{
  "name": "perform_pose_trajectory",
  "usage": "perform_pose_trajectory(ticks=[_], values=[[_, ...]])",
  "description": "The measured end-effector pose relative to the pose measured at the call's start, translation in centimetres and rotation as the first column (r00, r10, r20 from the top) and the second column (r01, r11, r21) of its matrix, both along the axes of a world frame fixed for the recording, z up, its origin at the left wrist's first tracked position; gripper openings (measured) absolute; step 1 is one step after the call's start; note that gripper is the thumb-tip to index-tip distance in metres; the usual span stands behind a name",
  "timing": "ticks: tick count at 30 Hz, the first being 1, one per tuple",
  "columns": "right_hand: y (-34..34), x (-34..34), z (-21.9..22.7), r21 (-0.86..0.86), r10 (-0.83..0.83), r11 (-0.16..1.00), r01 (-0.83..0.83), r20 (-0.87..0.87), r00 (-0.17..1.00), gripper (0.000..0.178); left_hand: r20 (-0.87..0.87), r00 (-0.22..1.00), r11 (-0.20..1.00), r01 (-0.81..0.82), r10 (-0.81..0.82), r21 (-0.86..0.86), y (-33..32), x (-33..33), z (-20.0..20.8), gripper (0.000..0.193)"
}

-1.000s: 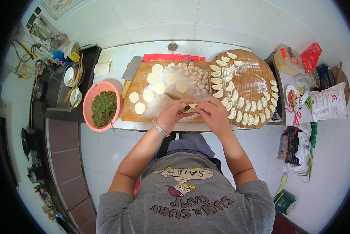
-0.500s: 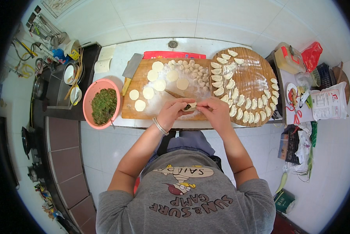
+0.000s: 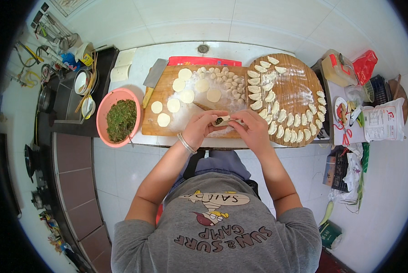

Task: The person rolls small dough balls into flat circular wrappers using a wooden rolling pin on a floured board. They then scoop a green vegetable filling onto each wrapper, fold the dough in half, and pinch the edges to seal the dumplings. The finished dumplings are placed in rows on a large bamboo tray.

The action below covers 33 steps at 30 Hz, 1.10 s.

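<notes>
Between my two hands, over the near edge of a wooden cutting board (image 3: 156,128), is a partly folded dumpling (image 3: 221,121) with dark green filling showing at its left end. My left hand (image 3: 201,126) is closed around its left side. The fingers of my right hand (image 3: 253,131) pinch the wrapper edge at the right. Behind my hands a rolling pin (image 3: 203,106) pokes out, its rest hidden. Several round wrappers (image 3: 186,95) and small dough pieces (image 3: 232,82) lie on the floured board.
Left of the board stands a pink bowl (image 3: 100,119) of green filling (image 3: 121,119). A cleaver (image 3: 156,73) lies across the board's left corner. To the right, a round wooden board (image 3: 296,82) carries several finished dumplings (image 3: 282,116). Red scissors (image 3: 345,132) lie farther right.
My right fingers have shifted slightly left along the wrapper, and the dumpling's right part looks more folded. The whole view has moved a little.
</notes>
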State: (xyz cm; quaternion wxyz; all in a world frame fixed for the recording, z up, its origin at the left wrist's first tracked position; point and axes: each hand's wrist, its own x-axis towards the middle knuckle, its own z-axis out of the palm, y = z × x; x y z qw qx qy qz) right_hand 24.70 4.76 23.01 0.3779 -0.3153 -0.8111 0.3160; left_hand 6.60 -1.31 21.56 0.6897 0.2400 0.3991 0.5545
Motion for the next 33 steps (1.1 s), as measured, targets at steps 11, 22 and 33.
perform_pose_trajectory(ticks=[11,22,33], values=[[0.59,-0.18,-0.46,0.160,0.065,0.984,-0.076,0.073,0.995,0.011,-0.051,0.998,0.999,0.023,-0.024,-0.026,-0.06,-0.01,0.11,0.035],[0.85,-0.11,-0.33,0.146,0.092,0.983,-0.107,0.109,0.990,0.009,-0.097,0.995,0.998,0.018,-0.023,-0.057,0.13,0.16,0.57,0.035],[0.96,0.05,-0.46,-0.147,0.050,0.988,-0.056,-0.044,0.998,0.016,-0.072,0.997,0.999,0.001,0.002,0.035,0.12,-0.23,0.46,0.044]])
